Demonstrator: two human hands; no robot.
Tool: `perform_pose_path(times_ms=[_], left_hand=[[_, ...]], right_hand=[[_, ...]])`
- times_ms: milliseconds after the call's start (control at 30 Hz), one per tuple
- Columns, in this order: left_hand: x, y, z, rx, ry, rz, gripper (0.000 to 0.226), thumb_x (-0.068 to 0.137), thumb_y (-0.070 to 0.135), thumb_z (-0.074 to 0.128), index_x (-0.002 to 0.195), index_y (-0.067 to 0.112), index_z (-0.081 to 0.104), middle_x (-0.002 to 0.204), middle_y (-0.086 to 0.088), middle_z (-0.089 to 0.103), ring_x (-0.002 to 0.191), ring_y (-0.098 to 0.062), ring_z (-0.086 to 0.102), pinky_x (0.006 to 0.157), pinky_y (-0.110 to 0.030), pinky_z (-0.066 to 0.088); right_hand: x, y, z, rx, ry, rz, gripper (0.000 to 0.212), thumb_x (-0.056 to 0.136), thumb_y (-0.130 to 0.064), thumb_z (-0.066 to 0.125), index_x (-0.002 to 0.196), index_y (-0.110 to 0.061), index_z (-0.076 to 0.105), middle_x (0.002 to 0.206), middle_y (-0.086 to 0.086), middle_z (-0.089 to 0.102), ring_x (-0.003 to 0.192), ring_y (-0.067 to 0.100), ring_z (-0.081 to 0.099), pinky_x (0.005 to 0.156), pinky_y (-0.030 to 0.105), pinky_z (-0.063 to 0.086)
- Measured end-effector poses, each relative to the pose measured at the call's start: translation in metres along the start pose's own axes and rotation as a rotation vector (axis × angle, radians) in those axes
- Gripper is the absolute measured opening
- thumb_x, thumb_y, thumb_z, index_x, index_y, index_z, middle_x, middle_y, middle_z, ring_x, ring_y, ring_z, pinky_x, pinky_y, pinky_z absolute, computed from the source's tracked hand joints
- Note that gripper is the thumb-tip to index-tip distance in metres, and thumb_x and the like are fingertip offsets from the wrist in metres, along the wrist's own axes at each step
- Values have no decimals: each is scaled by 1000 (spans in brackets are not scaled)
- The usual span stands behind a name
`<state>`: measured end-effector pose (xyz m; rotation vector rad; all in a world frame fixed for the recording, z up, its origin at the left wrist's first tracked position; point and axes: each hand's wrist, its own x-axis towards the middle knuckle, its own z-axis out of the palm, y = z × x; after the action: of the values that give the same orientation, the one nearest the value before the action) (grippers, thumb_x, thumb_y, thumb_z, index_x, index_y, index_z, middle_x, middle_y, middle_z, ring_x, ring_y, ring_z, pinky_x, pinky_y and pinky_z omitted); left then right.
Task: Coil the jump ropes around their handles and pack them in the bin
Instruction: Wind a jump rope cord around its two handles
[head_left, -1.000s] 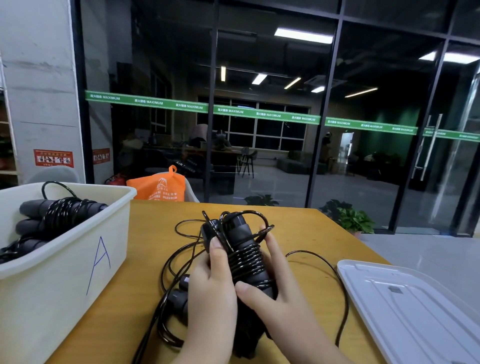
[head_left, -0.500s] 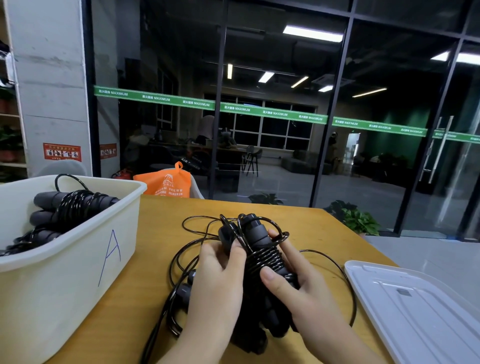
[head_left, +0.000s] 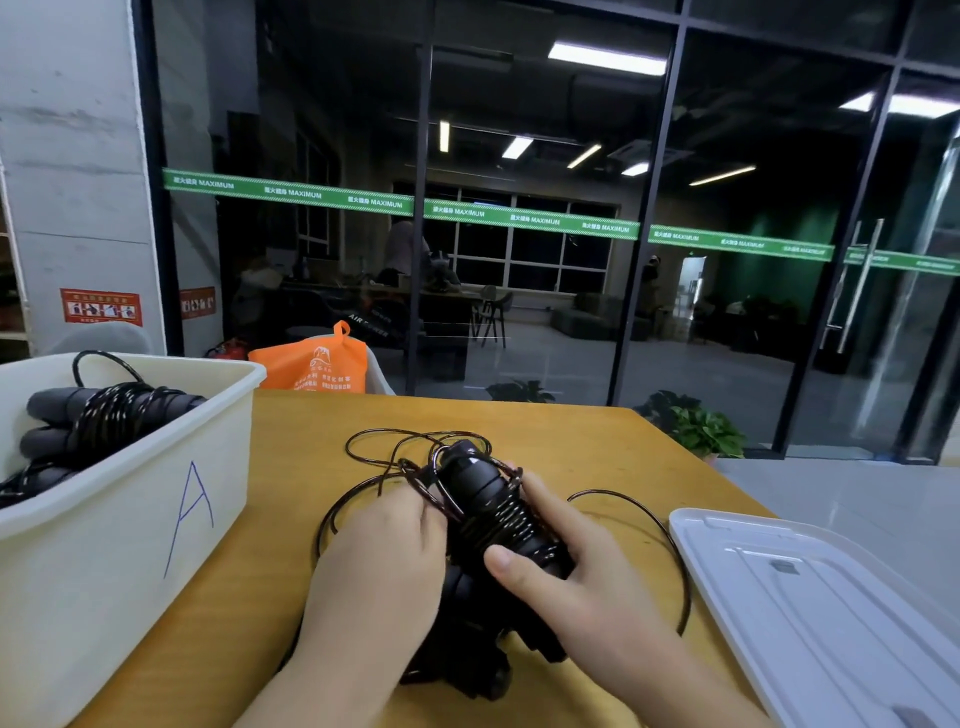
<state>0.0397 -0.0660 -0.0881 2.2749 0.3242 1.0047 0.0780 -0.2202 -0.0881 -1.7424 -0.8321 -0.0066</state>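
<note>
A black jump rope (head_left: 485, 512), its handles bundled together and partly wrapped in cord, lies on the yellow table (head_left: 291, 447) in front of me. My left hand (head_left: 387, 561) grips the bundle from the left. My right hand (head_left: 566, 577) clasps it from the right, thumb across the coils. Loose loops of cord (head_left: 644, 519) trail over the table on both sides. More black handles lie under my hands, partly hidden. The white bin (head_left: 156, 499), marked with a blue A, stands at the left and holds coiled jump ropes (head_left: 104, 415).
The bin's white lid (head_left: 810, 597) lies flat at the right edge of the table. An orange bag (head_left: 311, 364) sits behind the table's far edge. A glass wall and potted plants (head_left: 696, 426) lie beyond.
Both hands and the bundle have sunk lower towards the table and closer to me. My left thumb has come off the top of the handles; the grip is otherwise the same.
</note>
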Motion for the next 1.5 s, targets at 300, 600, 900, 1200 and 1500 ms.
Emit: perform_pose_path(times_ms=[300, 600, 900, 1200, 1500], left_hand=[[4, -2, 0, -63, 120, 204, 47, 88, 18, 58, 52, 24, 28, 46, 5, 29, 54, -10, 42, 44, -20, 21], [-3, 17, 6, -943, 36, -260, 27, 95, 24, 51, 73, 23, 66, 56, 12, 50, 57, -4, 41, 59, -24, 34], [4, 20, -3, -1672, -156, -627, 26, 90, 24, 50, 70, 8, 50, 69, -2, 52, 57, -13, 42, 47, -21, 43], [1, 10, -1, -498, -71, 282, 38, 80, 48, 48, 55, 21, 40, 62, 3, 48, 76, -12, 49, 70, -13, 37], [-11, 29, -3, -514, -94, 477, 40, 85, 41, 49, 52, 25, 34, 52, 9, 36, 53, -5, 37, 57, -9, 31]], right_hand=[[-1, -5, 0, -51, 96, -22, 55, 89, -25, 66, 108, -65, 32, 93, -61, 43, 96, -30, 47, 73, -4, 36], [4, -4, 8, -25, 192, -25, 56, 89, -31, 66, 116, -62, 29, 100, -51, 47, 96, -37, 37, 77, -5, 34], [8, 5, 1, 229, 289, 15, 42, 88, -18, 67, 119, -43, 53, 109, -23, 65, 98, -12, 60, 82, 13, 51], [8, 14, 0, 112, 279, 26, 46, 86, -28, 69, 113, -57, 47, 111, -35, 58, 103, -13, 57, 85, 11, 47], [6, 11, -4, -74, 246, 16, 50, 88, -33, 65, 119, -63, 39, 104, -51, 51, 100, -21, 52, 80, 6, 42]])
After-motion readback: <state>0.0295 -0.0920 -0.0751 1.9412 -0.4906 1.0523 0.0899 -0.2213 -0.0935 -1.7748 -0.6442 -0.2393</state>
